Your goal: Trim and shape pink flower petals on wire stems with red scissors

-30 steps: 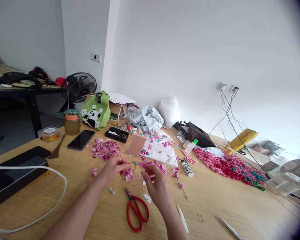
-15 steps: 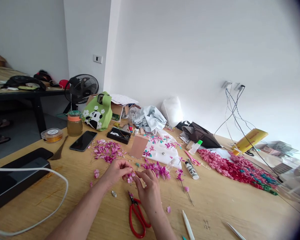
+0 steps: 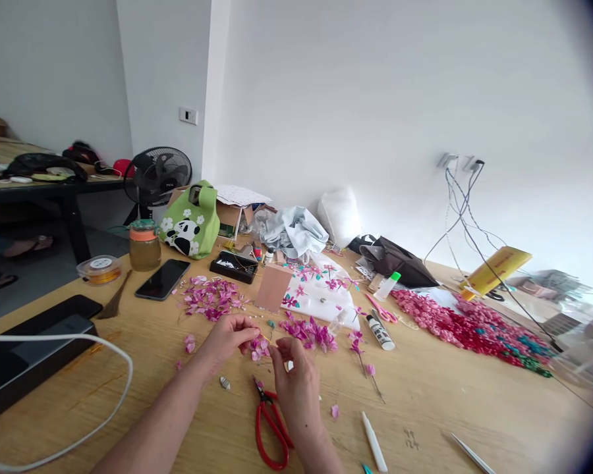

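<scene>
Over the middle of the table, my left hand (image 3: pixel 232 337) is closed in a pinch on a small pink-purple flower (image 3: pixel 259 349), whose petals hang below the fingertips. A thin yellowish wire (image 3: pixel 265 337) runs from there to my right hand (image 3: pixel 295 370), where thumb and forefinger are pressed together on its end. Just under the hands lie red-handled pliers (image 3: pixel 273 431), their dark tip pointing away from me. Loose purple petals (image 3: pixel 212 297) are heaped beyond my left hand. More purple flowers (image 3: pixel 313 332) rest beyond my right hand.
A phone (image 3: pixel 162 279), a lidded jar (image 3: pixel 145 247) and a black box (image 3: pixel 29 355) with a white cable stand left. Ahead are a pinkish card (image 3: pixel 273 288) and a flower-covered white sheet (image 3: pixel 321 303). Rightward lie a bottle (image 3: pixel 380 332), pink scissors (image 3: pixel 381 308), a white pen (image 3: pixel 374 442) and tweezers (image 3: pixel 473 454).
My right hand has drawn slightly away to the right, so more of the yellowish wire shows between the hands. My left hand stays nearly in place with the flower.
</scene>
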`<move>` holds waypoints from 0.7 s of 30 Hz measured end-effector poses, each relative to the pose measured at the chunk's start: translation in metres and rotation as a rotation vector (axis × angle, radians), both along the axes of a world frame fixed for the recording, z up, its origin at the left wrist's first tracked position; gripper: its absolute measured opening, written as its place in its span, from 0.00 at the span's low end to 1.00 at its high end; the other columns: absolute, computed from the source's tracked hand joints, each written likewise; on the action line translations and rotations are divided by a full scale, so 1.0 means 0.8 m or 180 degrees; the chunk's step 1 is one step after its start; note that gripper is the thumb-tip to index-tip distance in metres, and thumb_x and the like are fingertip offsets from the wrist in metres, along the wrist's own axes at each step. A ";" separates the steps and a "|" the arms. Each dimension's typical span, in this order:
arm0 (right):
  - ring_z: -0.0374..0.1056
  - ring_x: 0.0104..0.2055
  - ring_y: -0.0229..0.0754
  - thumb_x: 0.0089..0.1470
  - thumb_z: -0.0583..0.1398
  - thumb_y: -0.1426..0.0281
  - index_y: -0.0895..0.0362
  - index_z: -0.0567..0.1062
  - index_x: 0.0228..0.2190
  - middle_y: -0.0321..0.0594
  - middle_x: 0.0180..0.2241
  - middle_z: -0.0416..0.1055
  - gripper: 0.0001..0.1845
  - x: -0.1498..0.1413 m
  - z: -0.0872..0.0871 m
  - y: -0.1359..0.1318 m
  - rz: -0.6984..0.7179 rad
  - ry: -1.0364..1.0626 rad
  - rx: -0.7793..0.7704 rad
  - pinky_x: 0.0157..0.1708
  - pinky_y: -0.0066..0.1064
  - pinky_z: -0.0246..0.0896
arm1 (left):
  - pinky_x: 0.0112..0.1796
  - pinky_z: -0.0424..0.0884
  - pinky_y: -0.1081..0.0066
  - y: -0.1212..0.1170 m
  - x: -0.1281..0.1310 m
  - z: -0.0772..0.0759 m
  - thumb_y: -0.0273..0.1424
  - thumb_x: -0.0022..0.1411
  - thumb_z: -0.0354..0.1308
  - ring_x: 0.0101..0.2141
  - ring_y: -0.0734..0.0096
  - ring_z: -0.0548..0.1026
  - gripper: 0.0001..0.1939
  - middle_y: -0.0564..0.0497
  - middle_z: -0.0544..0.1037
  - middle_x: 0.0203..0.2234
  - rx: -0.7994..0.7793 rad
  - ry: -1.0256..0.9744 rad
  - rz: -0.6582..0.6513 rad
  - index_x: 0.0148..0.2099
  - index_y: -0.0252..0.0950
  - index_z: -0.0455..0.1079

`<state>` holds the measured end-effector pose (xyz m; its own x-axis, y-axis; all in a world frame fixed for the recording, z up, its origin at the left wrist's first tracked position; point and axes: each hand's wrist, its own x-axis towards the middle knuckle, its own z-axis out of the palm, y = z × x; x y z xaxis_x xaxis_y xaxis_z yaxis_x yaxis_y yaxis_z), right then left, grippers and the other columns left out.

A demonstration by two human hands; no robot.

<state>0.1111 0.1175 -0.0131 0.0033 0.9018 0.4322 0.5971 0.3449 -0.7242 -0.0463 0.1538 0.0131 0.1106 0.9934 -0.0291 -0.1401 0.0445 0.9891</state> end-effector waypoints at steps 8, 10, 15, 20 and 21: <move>0.67 0.30 0.42 0.58 0.56 0.65 0.56 0.77 0.29 0.38 0.28 0.74 0.12 0.001 0.011 0.004 0.0431 0.0754 -0.0460 0.33 0.29 0.59 | 0.23 0.60 0.76 -0.003 -0.002 0.002 0.32 0.42 0.65 0.18 0.78 0.65 0.08 0.55 0.71 0.16 -0.0273 -0.0370 -0.0106 0.23 0.33 0.71; 0.67 0.30 0.41 0.56 0.57 0.65 0.57 0.77 0.27 0.38 0.27 0.73 0.11 0.000 0.013 0.004 0.0551 0.1053 -0.0604 0.32 0.28 0.59 | 0.23 0.60 0.76 -0.002 -0.003 0.001 0.31 0.42 0.65 0.18 0.79 0.64 0.08 0.55 0.71 0.15 -0.0303 -0.0481 -0.0140 0.23 0.32 0.71; 0.62 0.26 0.39 0.53 0.60 0.61 0.58 0.74 0.26 0.37 0.22 0.70 0.13 0.002 0.014 0.010 0.0992 0.1813 -0.0876 0.28 0.27 0.57 | 0.23 0.61 0.77 -0.001 -0.006 -0.002 0.30 0.42 0.66 0.18 0.79 0.64 0.08 0.56 0.71 0.15 -0.0393 -0.0710 -0.0240 0.23 0.33 0.70; 0.59 0.23 0.35 0.53 0.62 0.57 0.59 0.72 0.25 0.34 0.20 0.68 0.17 0.008 0.012 0.014 0.1360 0.2217 -0.1160 0.28 0.26 0.53 | 0.22 0.60 0.77 -0.002 -0.007 -0.002 0.30 0.43 0.66 0.18 0.79 0.65 0.07 0.55 0.71 0.15 -0.0387 -0.0750 -0.0381 0.23 0.32 0.71; 0.58 0.23 0.34 0.54 0.62 0.56 0.59 0.72 0.25 0.34 0.19 0.67 0.18 0.009 0.011 0.014 0.1389 0.2285 -0.1230 0.28 0.26 0.53 | 0.22 0.60 0.77 -0.003 -0.007 -0.002 0.30 0.43 0.65 0.18 0.79 0.64 0.07 0.55 0.71 0.15 -0.0365 -0.0729 -0.0405 0.24 0.32 0.71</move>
